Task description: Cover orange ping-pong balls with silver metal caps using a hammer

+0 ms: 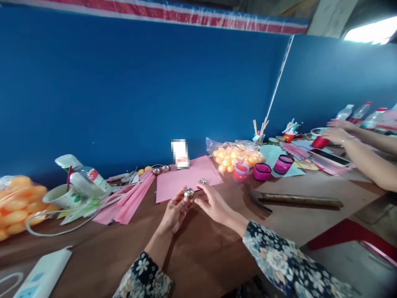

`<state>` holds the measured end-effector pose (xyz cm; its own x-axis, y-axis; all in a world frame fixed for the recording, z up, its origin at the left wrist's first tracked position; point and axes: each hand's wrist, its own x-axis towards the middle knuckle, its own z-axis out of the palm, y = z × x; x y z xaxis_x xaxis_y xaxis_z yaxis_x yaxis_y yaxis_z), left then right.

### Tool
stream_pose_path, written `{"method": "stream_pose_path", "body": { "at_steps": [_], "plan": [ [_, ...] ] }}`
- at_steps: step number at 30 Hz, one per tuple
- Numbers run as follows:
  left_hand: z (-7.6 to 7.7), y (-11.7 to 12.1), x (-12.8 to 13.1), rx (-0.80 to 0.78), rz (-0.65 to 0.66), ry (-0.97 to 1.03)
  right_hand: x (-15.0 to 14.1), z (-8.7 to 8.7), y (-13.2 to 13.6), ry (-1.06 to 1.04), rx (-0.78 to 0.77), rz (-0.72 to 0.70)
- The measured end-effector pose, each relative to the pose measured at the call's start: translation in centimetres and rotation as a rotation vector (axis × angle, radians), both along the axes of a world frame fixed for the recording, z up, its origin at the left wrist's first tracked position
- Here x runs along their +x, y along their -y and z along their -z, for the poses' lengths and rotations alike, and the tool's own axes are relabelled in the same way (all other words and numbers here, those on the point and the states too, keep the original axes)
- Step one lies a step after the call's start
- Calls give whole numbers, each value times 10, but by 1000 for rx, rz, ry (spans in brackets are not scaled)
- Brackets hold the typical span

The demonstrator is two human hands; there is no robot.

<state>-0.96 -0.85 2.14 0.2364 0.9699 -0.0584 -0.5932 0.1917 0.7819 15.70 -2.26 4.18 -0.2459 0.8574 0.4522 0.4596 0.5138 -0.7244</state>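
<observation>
Shiny silver ball (189, 193) just below centre frame, pinched in the left hand's (176, 213) grip; right hand (218, 205) fingers look parted beside it. Probably hard and slick, so I'd grab its sides.

The ball (189, 193) is shiny silver, the counter (102, 265) brown. Pink paper (173, 182) lies toward its back edge, before a blue partition (139, 82). Dark sleeves (279, 258) carry pale flowers.
</observation>
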Motion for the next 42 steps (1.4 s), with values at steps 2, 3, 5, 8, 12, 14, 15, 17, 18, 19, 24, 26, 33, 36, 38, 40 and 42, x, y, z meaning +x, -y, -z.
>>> {"method": "stream_pose_path", "body": {
  "at_steps": [2,3,5,8,12,14,15,17,18,19,24,26,33,36,38,40,42],
  "plan": [
    [1,-2,1,14,-17,-9,-9,7,-18,-81,-64,-42],
    [2,-3,1,18,-28,-12,-11,9,-25,-103,-87,-58],
    [4,-5,1,18,-50,-17,-12,13,-35,-128,-97,-88],
    [9,-7,1,21,-69,-15,-12,18,-41,-159,-86,-154],
    [13,-9,1,41,-95,-43,-15,23,-40,-230,-106,-166],
    [13,-8,2,45,-119,-75,-16,24,-38,-237,-114,-159],
    [13,-8,2,47,-133,-90,-16,24,-38,-235,-119,-159],
    [13,-7,3,53,-159,-112,-15,22,-36,-227,-121,-151],
    [13,-6,4,57,-168,-121,-14,21,-35,-219,-120,-145],
    [13,-6,5,58,-176,-133,-14,20,-34,-215,-117,-136],
    [11,-3,8,64,-213,-253,-14,16,-30,-239,-155,-106],
    [10,-1,9,68,-191,-243,-14,15,-30,-263,-178,-105],
    [13,-2,7,49,-185,-208,-14,18,-29,-413,-295,-155],
    [14,-3,7,32,-205,-220,-17,22,-27,-533,-429,-188],
    [14,-3,7,24,-225,-222,-18,24,-25,-606,-525,-197],
    [14,-2,8,31,-240,-215,-19,25,-25,-671,-598,-174],
    [14,-2,8,45,-237,-211,-20,26,-25,-728,-649,-144]
  ]
}}
